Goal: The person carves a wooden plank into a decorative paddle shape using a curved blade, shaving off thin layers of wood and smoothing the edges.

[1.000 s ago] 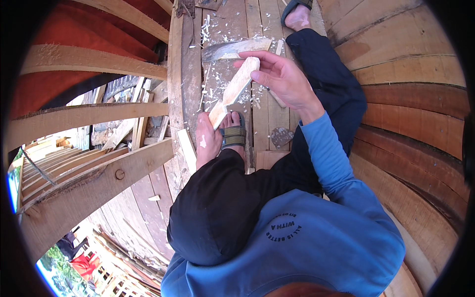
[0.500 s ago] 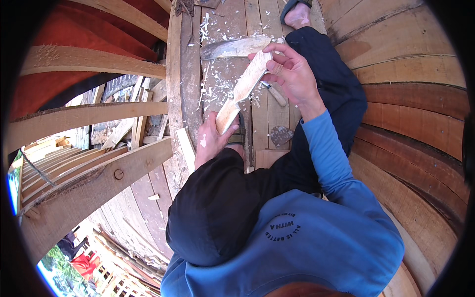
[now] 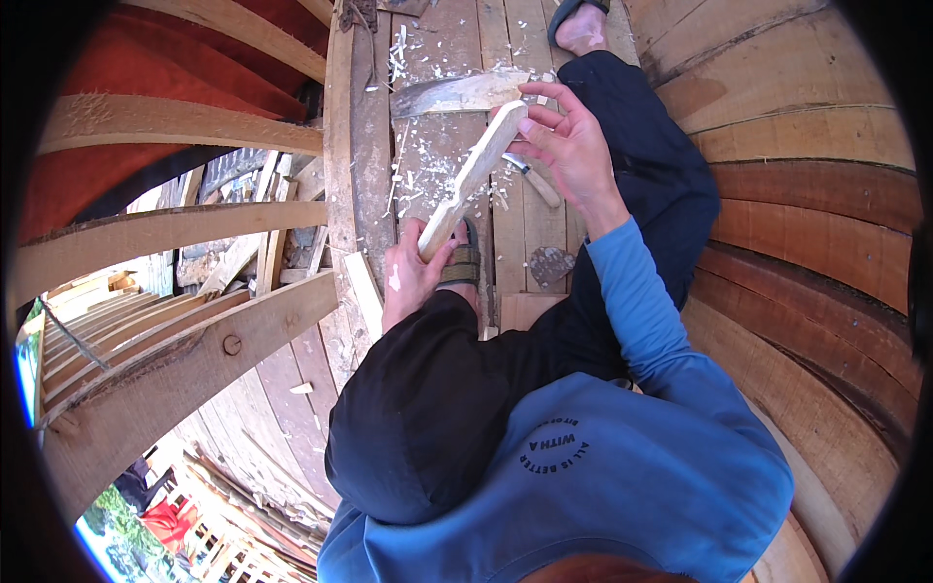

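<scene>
A pale carved piece of wood [image 3: 475, 171], notched partway along, slants between my two hands above the plank floor. My left hand [image 3: 412, 270] is closed round its lower, narrower end. At the upper end, my right hand [image 3: 570, 146] pinches the wood with thumb and fingers. Beneath and beyond it lies a wide curved metal blade [image 3: 457, 94] on the planks. Close below my right hand is a knife with a wooden handle [image 3: 542, 185], its blade partly hidden.
Wood shavings [image 3: 418, 185] litter the planks. Curved wooden ribs [image 3: 185, 228] stand at the left, and a plank wall [image 3: 797, 194] rises at the right. A flat dark stone-like lump [image 3: 551, 266] lies near my leg. A pale wood strip [image 3: 363, 291] rests beside my left forearm.
The carved wood has been turned about its length, so a narrower side now faces up. Both hands keep their hold, and my right hand has shifted slightly left.
</scene>
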The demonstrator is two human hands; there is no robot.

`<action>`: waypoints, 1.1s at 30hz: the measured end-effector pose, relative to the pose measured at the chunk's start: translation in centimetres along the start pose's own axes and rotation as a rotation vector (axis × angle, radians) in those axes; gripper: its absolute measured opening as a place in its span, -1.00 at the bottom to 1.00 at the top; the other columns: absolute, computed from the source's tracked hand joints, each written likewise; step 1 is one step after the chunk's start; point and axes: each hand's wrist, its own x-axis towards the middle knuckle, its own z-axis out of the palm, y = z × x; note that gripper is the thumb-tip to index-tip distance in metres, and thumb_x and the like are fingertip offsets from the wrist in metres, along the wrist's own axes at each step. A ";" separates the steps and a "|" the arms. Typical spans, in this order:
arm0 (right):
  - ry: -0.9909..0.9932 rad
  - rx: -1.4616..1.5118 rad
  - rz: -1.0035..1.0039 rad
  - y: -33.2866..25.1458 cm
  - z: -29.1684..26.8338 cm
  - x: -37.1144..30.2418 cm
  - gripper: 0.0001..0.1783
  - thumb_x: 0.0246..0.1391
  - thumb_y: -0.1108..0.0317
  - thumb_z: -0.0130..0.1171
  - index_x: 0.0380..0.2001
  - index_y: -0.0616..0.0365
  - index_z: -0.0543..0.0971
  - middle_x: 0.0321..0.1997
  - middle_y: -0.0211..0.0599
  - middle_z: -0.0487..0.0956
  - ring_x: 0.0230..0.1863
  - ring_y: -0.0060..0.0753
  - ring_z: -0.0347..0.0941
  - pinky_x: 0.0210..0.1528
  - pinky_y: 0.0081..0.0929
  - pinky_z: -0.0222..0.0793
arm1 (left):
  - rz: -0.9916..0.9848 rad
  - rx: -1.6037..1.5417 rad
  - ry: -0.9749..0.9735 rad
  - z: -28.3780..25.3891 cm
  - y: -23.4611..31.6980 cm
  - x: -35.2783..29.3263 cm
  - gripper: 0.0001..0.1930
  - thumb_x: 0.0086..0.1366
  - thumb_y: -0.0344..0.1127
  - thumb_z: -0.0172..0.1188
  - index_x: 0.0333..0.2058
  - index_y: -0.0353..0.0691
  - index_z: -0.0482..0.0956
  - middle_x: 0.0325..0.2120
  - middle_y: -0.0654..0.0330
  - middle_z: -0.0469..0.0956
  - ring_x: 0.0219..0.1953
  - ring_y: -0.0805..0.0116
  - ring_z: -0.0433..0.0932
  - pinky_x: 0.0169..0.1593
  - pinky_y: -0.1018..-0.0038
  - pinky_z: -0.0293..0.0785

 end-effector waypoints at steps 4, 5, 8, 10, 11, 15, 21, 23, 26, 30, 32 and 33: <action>-0.054 -0.216 -0.094 0.6 0.8 -0.2 -0.56 0.28 0.50 0.22 0.17 0.27 0.39 0.04 -0.02 0.65 0.09 -0.21 0.63 0.09 -0.35 0.62 | -0.047 0.041 -0.003 0.0 -0.1 0.1 -0.75 0.32 -0.34 0.34 -0.20 -0.32 0.45 -0.46 -0.18 0.64 -0.35 -0.16 0.69 -0.28 0.14 0.54; -0.054 -0.233 -0.129 0.8 1.1 -0.2 -0.58 0.28 0.50 0.22 0.16 0.27 0.40 0.04 -0.01 0.65 0.09 -0.21 0.63 0.09 -0.36 0.61 | -0.013 0.062 0.018 -0.1 -0.3 0.2 -0.76 0.33 -0.35 0.33 -0.18 -0.31 0.46 -0.45 -0.17 0.64 -0.34 -0.16 0.69 -0.27 0.15 0.54; -0.007 -0.238 -0.148 1.0 2.6 -0.4 -0.63 0.25 0.49 0.26 0.07 0.29 0.42 0.03 -0.04 0.65 0.01 -0.33 0.64 0.01 -0.41 0.63 | 0.073 0.124 0.070 -0.2 -0.6 0.2 -0.79 0.35 -0.36 0.29 -0.14 -0.30 0.49 -0.41 -0.16 0.65 -0.32 -0.16 0.68 -0.27 0.16 0.53; 0.008 -0.233 -0.123 0.5 3.2 -0.7 -0.69 0.28 0.47 0.23 0.03 0.28 0.44 0.02 -0.02 0.65 -0.01 -0.30 0.65 0.01 -0.39 0.63 | 0.116 0.152 0.089 -0.2 -0.6 0.2 -0.80 0.36 -0.36 0.28 -0.12 -0.29 0.52 -0.39 -0.14 0.65 -0.32 -0.16 0.67 -0.26 0.16 0.53; -0.002 -0.234 -0.106 0.2 3.4 -0.8 -0.73 0.31 0.46 0.18 0.02 0.27 0.44 0.02 0.03 0.65 0.02 -0.21 0.66 0.04 -0.36 0.63 | 0.141 0.178 0.100 -0.2 -0.8 0.3 -0.80 0.36 -0.35 0.28 -0.13 -0.28 0.52 -0.42 -0.12 0.65 -0.35 -0.13 0.67 -0.27 0.17 0.52; -0.048 -0.071 0.025 -0.8 3.3 -0.4 -0.75 0.42 0.39 -0.01 0.05 0.30 0.44 -0.01 0.14 0.65 0.01 -0.06 0.67 0.05 -0.28 0.65 | 0.157 0.231 0.137 -0.5 -1.1 0.0 -0.81 0.35 -0.32 0.27 -0.14 -0.27 0.54 -0.48 -0.06 0.65 -0.42 -0.05 0.67 -0.31 0.17 0.50; 0.021 0.008 0.202 -1.0 2.0 -0.4 -0.67 0.43 0.46 -0.15 0.15 0.37 0.40 -0.04 0.22 0.65 0.02 0.03 0.67 0.05 -0.20 0.67 | 0.144 0.180 0.107 0.3 -0.9 0.5 -0.81 0.39 -0.30 0.27 -0.14 -0.28 0.57 -0.42 -0.12 0.64 -0.39 -0.12 0.65 -0.28 0.16 0.51; 0.047 0.035 0.194 0.0 1.5 -0.2 -0.67 0.42 0.50 -0.18 0.16 0.35 0.40 -0.05 0.22 0.65 0.03 0.04 0.66 0.06 -0.21 0.66 | 0.116 0.174 0.103 0.2 -0.6 0.4 -0.78 0.37 -0.30 0.28 -0.12 -0.30 0.56 -0.46 -0.07 0.64 -0.44 -0.03 0.64 -0.31 0.20 0.51; 0.121 -0.062 0.174 1.4 0.2 0.6 -0.67 0.40 0.53 -0.16 0.14 0.34 0.43 -0.04 0.19 0.66 0.04 -0.02 0.66 0.07 -0.26 0.64 | 0.075 0.126 0.081 0.3 -1.2 0.3 -0.75 0.35 -0.32 0.28 -0.10 -0.34 0.55 -0.54 0.07 0.61 -0.54 0.24 0.60 -0.39 0.32 0.49; 0.181 -1.008 -0.099 4.2 -5.0 1.2 -0.63 0.32 0.36 0.09 0.10 0.36 0.47 0.02 0.14 0.65 -0.02 0.00 0.66 0.06 -0.25 0.58 | -0.077 -0.091 0.033 0.6 -1.3 0.2 -0.74 0.35 -0.34 0.28 -0.08 -0.36 0.54 -0.57 0.24 0.57 -0.57 0.51 0.51 -0.48 0.50 0.42; 0.145 -1.308 0.160 5.6 -7.0 0.9 -0.53 0.22 0.21 0.24 0.05 0.36 0.50 0.00 0.13 0.65 -0.01 0.07 0.64 0.08 -0.18 0.53 | -0.129 -0.196 0.024 0.3 -1.0 -0.1 -0.74 0.36 -0.34 0.28 -0.07 -0.35 0.53 -0.57 0.26 0.57 -0.58 0.56 0.50 -0.49 0.54 0.41; 0.139 -1.465 0.291 6.1 -8.1 0.6 -0.47 0.17 0.14 0.32 0.02 0.36 0.51 -0.01 0.12 0.65 -0.01 0.10 0.63 0.08 -0.15 0.51 | -0.141 -0.256 -0.003 0.5 -0.9 0.3 -0.73 0.37 -0.33 0.29 -0.06 -0.35 0.53 -0.57 0.24 0.57 -0.57 0.55 0.51 -0.48 0.53 0.42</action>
